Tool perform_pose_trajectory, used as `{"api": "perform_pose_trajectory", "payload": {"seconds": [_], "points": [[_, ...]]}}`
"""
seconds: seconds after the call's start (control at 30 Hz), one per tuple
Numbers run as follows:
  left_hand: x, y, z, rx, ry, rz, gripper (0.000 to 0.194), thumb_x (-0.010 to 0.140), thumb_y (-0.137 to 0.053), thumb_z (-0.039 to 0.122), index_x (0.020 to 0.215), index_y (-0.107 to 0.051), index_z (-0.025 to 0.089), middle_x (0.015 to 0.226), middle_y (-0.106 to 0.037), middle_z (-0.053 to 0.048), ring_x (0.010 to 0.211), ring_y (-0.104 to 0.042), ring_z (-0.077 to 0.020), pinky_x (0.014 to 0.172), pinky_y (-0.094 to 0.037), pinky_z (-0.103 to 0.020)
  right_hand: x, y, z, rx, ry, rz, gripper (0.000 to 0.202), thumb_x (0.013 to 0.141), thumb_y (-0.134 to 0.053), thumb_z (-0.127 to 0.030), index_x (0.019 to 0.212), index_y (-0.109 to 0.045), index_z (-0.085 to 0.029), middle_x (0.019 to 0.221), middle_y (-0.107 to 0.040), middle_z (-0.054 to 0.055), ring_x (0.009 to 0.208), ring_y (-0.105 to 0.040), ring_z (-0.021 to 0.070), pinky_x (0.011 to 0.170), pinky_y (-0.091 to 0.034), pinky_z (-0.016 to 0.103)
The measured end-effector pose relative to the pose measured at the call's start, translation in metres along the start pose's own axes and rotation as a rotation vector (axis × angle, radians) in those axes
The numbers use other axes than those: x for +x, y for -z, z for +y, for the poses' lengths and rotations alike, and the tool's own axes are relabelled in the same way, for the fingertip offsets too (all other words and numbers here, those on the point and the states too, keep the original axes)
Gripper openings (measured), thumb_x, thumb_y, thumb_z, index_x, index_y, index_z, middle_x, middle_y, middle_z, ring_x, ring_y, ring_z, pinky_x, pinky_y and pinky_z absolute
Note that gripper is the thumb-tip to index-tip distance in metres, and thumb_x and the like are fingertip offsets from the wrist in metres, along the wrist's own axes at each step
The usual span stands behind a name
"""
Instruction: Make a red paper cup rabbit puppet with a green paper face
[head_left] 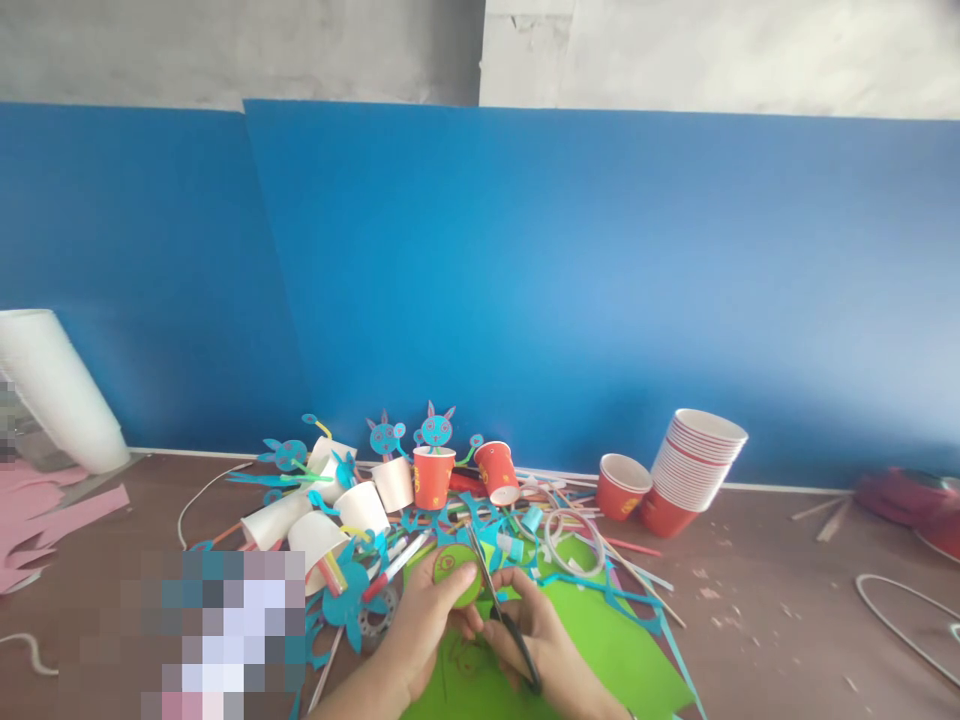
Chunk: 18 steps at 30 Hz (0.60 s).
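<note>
One green disc [454, 559] and one pair of scissors [521, 640] are held above one green sheet [615, 640]. Beyond, three single red cups [433, 482], one cup stack [694, 470] and two upright blue animal faces [436, 431] are seen. The disc is pinched between thumb and fingers of the left hand [421, 618], which is angled inward. The scissors' handles are clasped by the right hand's [541, 625] bent fingers, the blades being pointed forward at the disc's right edge.

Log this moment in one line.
left hand: holds green paper circle | right hand: holds scissors beside circle | beneath hands: green sheet | right: cup stack
</note>
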<state>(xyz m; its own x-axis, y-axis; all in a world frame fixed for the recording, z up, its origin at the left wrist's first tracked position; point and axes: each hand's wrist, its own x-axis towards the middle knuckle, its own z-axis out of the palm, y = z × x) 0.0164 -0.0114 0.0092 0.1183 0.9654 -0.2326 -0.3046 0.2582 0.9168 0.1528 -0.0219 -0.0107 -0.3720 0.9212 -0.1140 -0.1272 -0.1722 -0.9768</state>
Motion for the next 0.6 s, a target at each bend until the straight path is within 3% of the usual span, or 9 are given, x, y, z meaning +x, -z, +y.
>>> {"api": "perform_pose_trajectory", "payload": {"seconds": [0.4,0.6], "points": [[-0.003,-0.001,0.002,0.012,-0.008,-0.003,0.028,0.067,-0.069,0.040,0.078,-0.056,0.017,0.050,-0.055,0.006,0.040,-0.052,-0.0103,0.041,-0.040,-0.020,0.004,0.002,0.016,-0.020,0.027,0.028,0.063,0.060,-0.068,-0.071,0.087,-0.036,-0.023,0.044,-0.046,-0.014,0.028,-0.026,0.0004,0.027,-0.021,0.011],[-0.001,0.001,0.003,0.021,-0.026,-0.027,0.028,0.069,-0.069,0.041,0.077,-0.056,0.017,0.047,-0.053,0.006,0.038,-0.050,-0.0097,0.041,-0.039,-0.021,0.002,-0.001,0.005,-0.017,0.013,0.036,0.060,0.060,-0.072,-0.065,0.085,-0.036,-0.024,0.045,-0.046,-0.013,0.029,-0.028,0.0009,0.028,-0.024,0.011]]}}
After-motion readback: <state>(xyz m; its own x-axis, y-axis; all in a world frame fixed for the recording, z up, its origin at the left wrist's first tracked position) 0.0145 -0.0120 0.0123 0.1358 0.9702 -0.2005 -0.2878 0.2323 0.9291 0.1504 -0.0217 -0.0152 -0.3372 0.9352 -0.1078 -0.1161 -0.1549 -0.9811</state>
